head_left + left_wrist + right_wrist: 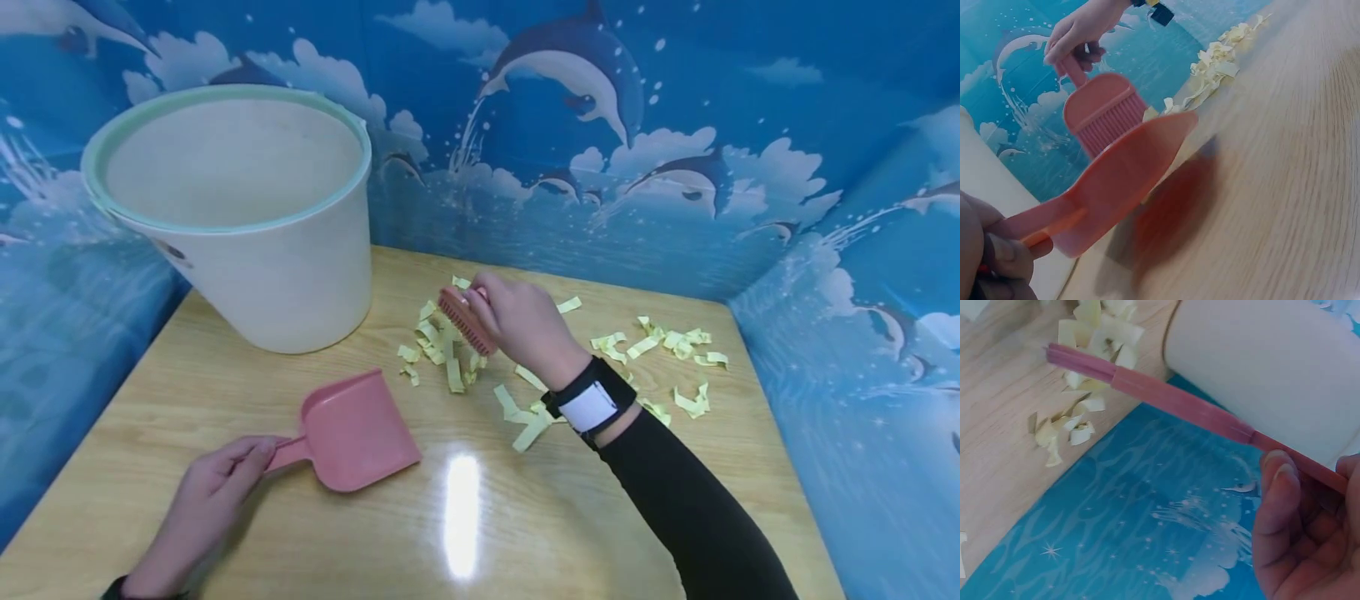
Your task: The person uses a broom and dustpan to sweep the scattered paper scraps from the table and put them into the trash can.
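Observation:
My right hand grips the handle of a small pink brush, its bristles down among yellow paper scraps on the wooden table. The right wrist view shows the brush edge-on, with the fingers curled round its handle. My left hand holds the handle of a pink dustpan, which lies flat on the table left of the scraps. In the left wrist view the dustpan points toward the brush.
A large cream bucket with a green rim stands at the table's back left. More yellow scraps lie scattered to the right of my right hand. Blue dolphin-print walls enclose the table at back and sides.

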